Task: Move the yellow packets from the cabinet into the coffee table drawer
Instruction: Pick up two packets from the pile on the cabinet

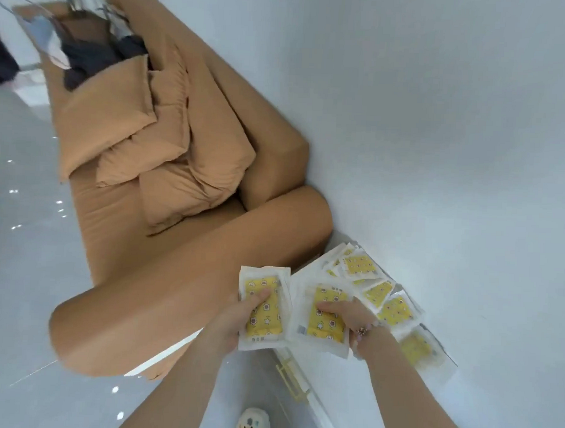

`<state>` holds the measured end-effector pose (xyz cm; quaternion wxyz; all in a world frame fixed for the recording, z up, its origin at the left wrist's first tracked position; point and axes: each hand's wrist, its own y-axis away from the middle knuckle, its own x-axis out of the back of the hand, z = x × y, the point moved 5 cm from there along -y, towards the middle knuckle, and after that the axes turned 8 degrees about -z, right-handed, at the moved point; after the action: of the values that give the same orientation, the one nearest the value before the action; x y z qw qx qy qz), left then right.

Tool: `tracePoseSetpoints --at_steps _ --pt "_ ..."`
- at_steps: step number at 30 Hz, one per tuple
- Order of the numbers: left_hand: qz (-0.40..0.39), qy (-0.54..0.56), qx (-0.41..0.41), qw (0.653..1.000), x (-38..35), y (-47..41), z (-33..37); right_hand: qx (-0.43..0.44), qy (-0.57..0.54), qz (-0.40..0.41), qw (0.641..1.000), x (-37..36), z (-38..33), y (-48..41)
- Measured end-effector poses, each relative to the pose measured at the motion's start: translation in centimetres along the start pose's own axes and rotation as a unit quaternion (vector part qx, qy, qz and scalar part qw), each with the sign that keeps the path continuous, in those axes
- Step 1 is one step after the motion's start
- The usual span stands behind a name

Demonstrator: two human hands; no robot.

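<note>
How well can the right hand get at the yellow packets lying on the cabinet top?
Probably yes: the loose yellow packets lie right beside the right hand, nothing between. But it grips a packet, so grabbing more could be awkward.

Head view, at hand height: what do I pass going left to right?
Sofa armrest → left hand gripping a yellow packet → right hand gripping another packet → loose packets on the cabinet.

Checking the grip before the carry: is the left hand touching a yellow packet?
Touching. The head view shows the left hand gripping a yellow packet, with its thumb pressed across the packet's front.
</note>
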<state>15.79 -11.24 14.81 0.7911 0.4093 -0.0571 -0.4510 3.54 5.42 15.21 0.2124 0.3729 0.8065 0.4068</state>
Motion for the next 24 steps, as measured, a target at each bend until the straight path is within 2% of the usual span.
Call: tracePoseSetpoints --at_steps 3,6,11,16,20,24 --pt "0.057 0.008 -0.034 0.998 5.7 4.2 1.4 -0.002 0.048 -0.074 0.996 -7.1 -1.6 0.5" --pt "0.116 0.036 -0.052 0.991 11.1 8.7 1.7 0.009 0.145 -0.142 0.979 -14.5 -3.0 1.0" --pt "0.216 0.104 -0.089 0.967 19.3 16.5 0.1 0.000 0.341 -0.241 0.909 -26.8 -3.0 4.2" --pt "0.303 0.171 -0.116 0.930 26.9 23.5 -2.2 0.036 0.401 -0.292 0.868 -37.0 -1.4 6.5" --pt "0.345 0.210 -0.117 0.907 33.0 27.9 -4.3 0.025 0.454 -0.327 0.829 -46.2 1.6 7.1" --pt "0.381 0.228 -0.121 0.888 39.9 32.0 -5.5 0.024 0.460 -0.356 0.813 -55.0 4.1 8.0"
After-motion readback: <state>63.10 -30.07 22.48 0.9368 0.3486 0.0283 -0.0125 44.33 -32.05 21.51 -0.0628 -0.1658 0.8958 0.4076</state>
